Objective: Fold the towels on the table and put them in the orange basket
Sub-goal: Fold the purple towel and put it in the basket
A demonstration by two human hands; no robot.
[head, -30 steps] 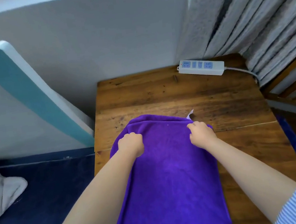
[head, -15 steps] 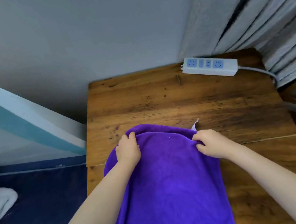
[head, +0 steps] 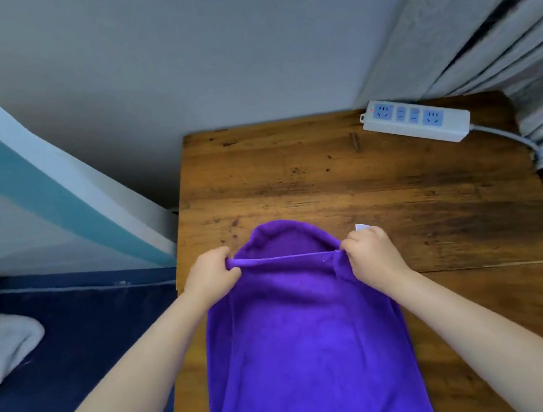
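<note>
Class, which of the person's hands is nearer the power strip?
Right. The right hand grips the purple towel below the power strip; the left hand is farther left.

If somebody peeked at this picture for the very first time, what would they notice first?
The bright purple towel jumps out first, lying in the middle of the brown wooden table. The left hand and the right hand each pinch a corner of its far edge, pulling that edge straight between them. After that, the white power strip with blue sockets catches the eye at the table's far right corner.
</note>
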